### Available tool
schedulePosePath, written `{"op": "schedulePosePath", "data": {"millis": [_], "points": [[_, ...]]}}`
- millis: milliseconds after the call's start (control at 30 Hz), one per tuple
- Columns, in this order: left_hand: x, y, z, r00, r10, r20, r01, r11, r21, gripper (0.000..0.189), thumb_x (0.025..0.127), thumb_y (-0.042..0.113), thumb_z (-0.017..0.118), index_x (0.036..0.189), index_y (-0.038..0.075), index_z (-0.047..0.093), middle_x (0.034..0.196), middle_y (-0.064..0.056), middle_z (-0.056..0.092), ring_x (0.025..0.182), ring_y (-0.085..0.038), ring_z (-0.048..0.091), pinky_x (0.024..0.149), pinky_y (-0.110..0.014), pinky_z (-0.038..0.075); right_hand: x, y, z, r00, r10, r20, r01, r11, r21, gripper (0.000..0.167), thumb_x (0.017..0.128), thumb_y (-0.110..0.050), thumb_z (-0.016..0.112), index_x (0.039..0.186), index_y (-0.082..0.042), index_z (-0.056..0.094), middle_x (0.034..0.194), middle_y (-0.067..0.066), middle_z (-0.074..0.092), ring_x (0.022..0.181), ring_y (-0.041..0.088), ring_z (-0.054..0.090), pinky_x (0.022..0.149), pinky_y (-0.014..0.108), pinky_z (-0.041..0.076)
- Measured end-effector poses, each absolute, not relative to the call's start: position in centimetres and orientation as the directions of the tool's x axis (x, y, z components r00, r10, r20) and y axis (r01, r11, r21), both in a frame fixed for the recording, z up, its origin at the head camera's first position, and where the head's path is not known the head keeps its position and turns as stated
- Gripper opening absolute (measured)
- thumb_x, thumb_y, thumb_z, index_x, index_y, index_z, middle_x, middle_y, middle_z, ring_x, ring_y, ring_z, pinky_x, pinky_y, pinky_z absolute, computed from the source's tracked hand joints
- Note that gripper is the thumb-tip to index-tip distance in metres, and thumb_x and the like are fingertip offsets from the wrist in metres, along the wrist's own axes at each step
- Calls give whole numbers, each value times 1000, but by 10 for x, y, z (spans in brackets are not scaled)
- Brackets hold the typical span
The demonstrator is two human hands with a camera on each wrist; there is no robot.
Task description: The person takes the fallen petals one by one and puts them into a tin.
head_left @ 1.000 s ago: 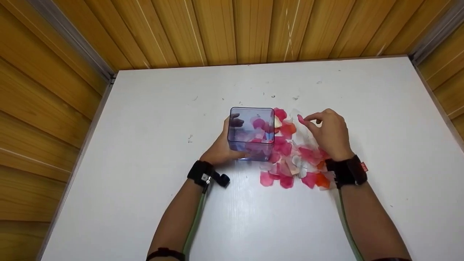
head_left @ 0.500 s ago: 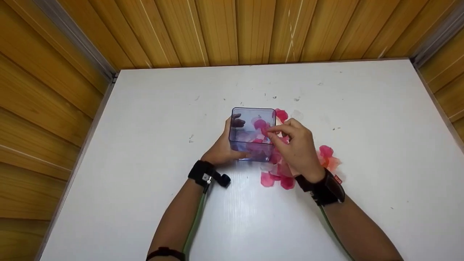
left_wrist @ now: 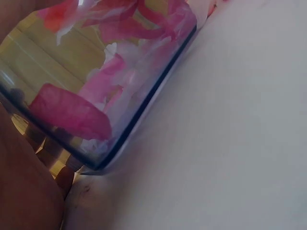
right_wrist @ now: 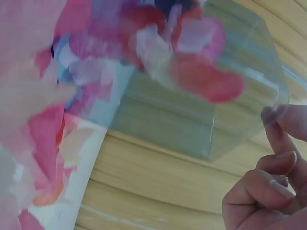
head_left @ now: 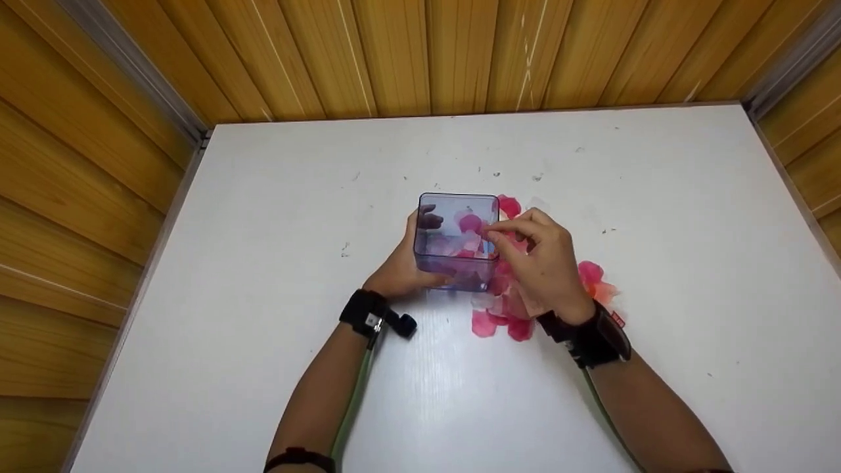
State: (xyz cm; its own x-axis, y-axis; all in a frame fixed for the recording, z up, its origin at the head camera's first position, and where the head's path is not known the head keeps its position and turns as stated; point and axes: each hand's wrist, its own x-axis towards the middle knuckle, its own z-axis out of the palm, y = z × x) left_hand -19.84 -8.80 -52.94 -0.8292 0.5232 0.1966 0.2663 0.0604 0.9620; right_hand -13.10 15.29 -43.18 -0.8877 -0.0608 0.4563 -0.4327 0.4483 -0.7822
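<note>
A see-through bluish plastic box (head_left: pixel 457 276), square and without a lid, stands on the white table with pink and white petals (head_left: pixel 469 223) in it. My left hand (head_left: pixel 397 272) grips the box's left side, thumb along the front wall and fingers behind. Over the box's right rim is my right hand (head_left: pixel 542 263), thumb and index fingertips close together, other fingers bent. No petal shows between those tips in the right wrist view, where a blurred pink petal (right_wrist: pixel 206 79) appears by the box wall. Through the wall, the left wrist view shows a deep-pink petal (left_wrist: pixel 72 112).
Loose pink, orange and white petals (head_left: pixel 496 322) lie to the right of the box, partly under my right hand. More petals (head_left: pixel 591 272) lie beyond the right wrist. Wood-patterned panels (head_left: pixel 453 59) stand along the back and sides of the table (head_left: pixel 295 184).
My right hand has come leftward from over the loose petals to the box's rim, and the pink petal it pinched has left its fingertips. My left hand and the box have stayed put.
</note>
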Motion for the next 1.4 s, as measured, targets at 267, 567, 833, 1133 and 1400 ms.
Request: {"op": "schedulePosePath", "data": {"millis": [267,567,833,1133,1400], "points": [[-199,-87,-530,-833,521,186,264,78,961,125,68,19,96,160,12,12,154,-17,34,139,-29,41,116,-44,36,-149,215,-428,-947,-34,319,-245,720,-650,17,96,-10,74,109,0,79,83,13,57,80,24,48,67,31,37],[-200,-88,-529,-835,520,181,253,70,965,125,67,19,96,159,13,11,153,-18,34,138,-30,41,115,-46,38,-155,283,-432,-965,-131,-228,-9,883,-470,25,96,-19,70,106,4,76,94,18,68,85,34,57,69,44,50],[-199,-88,-530,-834,524,175,248,72,966,125,68,18,96,159,15,12,153,-18,35,140,-29,40,116,-47,37,-157,301,-445,-893,-142,-427,69,894,-443,17,91,-16,70,91,-1,77,83,8,68,80,29,57,61,36,47],[-199,-89,-530,-830,528,180,245,54,968,123,69,16,95,159,12,12,154,-18,34,141,-31,38,115,-48,37,-158,301,-447,-925,-143,-352,37,888,-458,20,92,-21,73,92,-1,77,94,13,70,89,33,59,68,42,50],[-195,-87,-520,-832,529,168,232,55,971,122,70,7,93,159,11,11,155,-24,31,142,-38,36,117,-52,34,-159,297,-453,-920,-171,-352,23,875,-484,14,92,-16,74,91,-2,78,95,13,69,92,34,59,76,48,53]]}}
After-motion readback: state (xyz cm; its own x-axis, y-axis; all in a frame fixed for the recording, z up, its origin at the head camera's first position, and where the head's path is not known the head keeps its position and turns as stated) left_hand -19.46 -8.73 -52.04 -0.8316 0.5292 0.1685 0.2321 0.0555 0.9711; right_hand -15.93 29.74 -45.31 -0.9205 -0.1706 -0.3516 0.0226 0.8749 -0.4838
